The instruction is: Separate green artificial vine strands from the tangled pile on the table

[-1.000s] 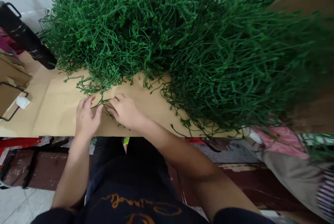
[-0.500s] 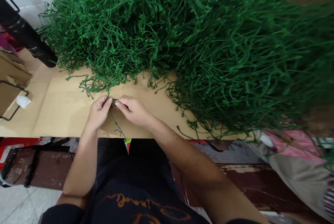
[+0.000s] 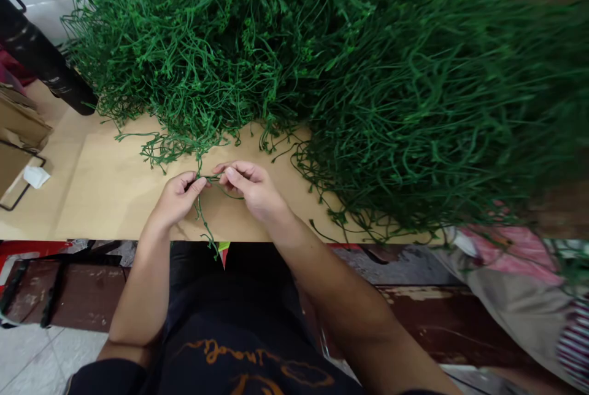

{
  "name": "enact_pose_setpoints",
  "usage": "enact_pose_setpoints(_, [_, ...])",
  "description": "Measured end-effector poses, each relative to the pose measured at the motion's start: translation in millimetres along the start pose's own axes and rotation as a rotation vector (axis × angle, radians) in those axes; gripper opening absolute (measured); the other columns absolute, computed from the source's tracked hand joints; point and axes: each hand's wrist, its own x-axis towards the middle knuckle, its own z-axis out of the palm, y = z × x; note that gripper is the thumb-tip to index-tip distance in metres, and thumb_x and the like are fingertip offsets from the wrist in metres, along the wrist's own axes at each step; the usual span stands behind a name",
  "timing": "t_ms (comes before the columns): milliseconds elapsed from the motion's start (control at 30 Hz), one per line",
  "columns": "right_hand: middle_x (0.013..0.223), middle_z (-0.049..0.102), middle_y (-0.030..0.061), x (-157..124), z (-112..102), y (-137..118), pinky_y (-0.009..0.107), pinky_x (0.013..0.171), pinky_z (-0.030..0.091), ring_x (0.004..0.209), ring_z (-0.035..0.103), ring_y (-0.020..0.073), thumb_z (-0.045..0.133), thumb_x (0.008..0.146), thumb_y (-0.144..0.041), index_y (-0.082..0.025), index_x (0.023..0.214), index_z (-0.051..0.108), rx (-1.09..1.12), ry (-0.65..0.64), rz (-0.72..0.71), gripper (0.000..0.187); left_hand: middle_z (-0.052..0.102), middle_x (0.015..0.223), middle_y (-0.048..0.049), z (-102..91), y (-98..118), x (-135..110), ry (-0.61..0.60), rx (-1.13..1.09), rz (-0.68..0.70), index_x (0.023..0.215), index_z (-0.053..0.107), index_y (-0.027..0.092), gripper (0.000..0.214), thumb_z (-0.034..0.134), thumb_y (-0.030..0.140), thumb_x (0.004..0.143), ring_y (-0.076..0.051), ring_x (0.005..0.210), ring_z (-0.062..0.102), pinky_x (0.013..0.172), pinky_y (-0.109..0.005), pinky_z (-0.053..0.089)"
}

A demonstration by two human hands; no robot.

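Observation:
My left hand point(image 3: 181, 195) pinches a thin green plastic stem point(image 3: 205, 223) between thumb and forefinger, low over the cardboard sheet. One end of the stem trails down past the table's front edge, and its top runs up towards the heap. Just right of it, my right hand point(image 3: 252, 186) has thumb and fingers closed on green strands that stretch across from the left hand; a thin end curves out beneath its fingers. Behind both hands rises a big tangled heap of green plastic stems point(image 3: 221, 57) with small forked tips, and a few loose ones lie at its front.
A black bottle point(image 3: 43, 51) leans at the back left beside a cardboard box point(image 3: 21, 116). White crumpled tissue point(image 3: 36, 177) lies near a black wire frame. At right sits another person in beige trousers point(image 3: 501, 309), partly behind the heap. Brown benches point(image 3: 83, 297) stand below the table.
My right hand has moved right and slightly up, drawing strands out from the left hand. The left hand has shifted a little right, still pinching the stem.

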Motion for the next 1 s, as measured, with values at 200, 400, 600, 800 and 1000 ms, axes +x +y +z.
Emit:
enact_pose_setpoints(200, [0.069, 0.060, 0.0016, -3, 7, -6, 0.021, 0.049, 0.032, 0.053, 0.041, 0.0053, 0.065, 0.067, -0.054, -0.016, 0.058, 0.051, 0.170, -0.018, 0.024, 0.041, 0.044, 0.059, 0.0024, 8.8, -8, 4, 0.110, 0.077, 0.055, 0.063, 0.049, 0.017, 0.019, 0.047, 0.027, 0.079, -0.011, 0.059, 0.040, 0.058, -0.023, 0.033])
enact_pose_setpoints(400, [0.047, 0.038, -0.0059, -25, 3, -19, 0.020, 0.043, 0.023, 0.042, 0.030, 0.0036, 0.058, 0.076, -0.052, -0.017, 0.059, 0.043, 0.127, 0.124, -0.087, 0.042, 0.041, 0.055, 0.0031, 1.1, -14, 14, 0.474, 0.151, -0.009, 0.058, 0.044, 0.019, 0.021, 0.048, 0.021, 0.078, -0.011, 0.055, 0.038, 0.055, -0.024, 0.031])
enact_pose_setpoints(600, [0.057, 0.039, -0.0042, -37, -17, -35, 0.021, 0.045, 0.028, 0.048, 0.034, 0.0046, 0.056, 0.078, -0.052, -0.018, 0.066, 0.043, -0.131, 0.239, -0.129, 0.038, 0.037, 0.052, 0.0038, -5.8, -15, 13, 0.376, 0.030, 0.040, 0.059, 0.048, 0.019, 0.022, 0.051, 0.029, 0.078, -0.010, 0.052, 0.032, 0.052, -0.024, 0.028])
enact_pose_setpoints(800, [0.094, 0.058, 0.0060, -26, 4, -24, 0.026, 0.067, 0.041, 0.075, 0.050, 0.0114, 0.062, 0.075, -0.043, -0.017, 0.100, 0.051, -0.653, 0.043, -0.213, 0.038, 0.040, 0.055, 0.0034, 2.3, -12, 6, 0.194, 0.007, 0.059, 0.061, 0.050, 0.019, 0.025, 0.053, 0.037, 0.078, -0.010, 0.054, 0.035, 0.053, -0.023, 0.030])
enact_pose_setpoints(1000, [0.064, 0.048, 0.0016, -14, 12, -13, 0.025, 0.062, 0.035, 0.063, 0.044, 0.0105, 0.040, 0.089, -0.036, -0.016, 0.064, 0.046, -0.750, -0.052, -0.205, 0.032, 0.041, 0.056, 0.0035, 4.2, -8, 5, 0.172, -0.003, 0.056, 0.060, 0.047, 0.019, 0.023, 0.051, 0.034, 0.077, -0.011, 0.056, 0.038, 0.057, -0.024, 0.033])
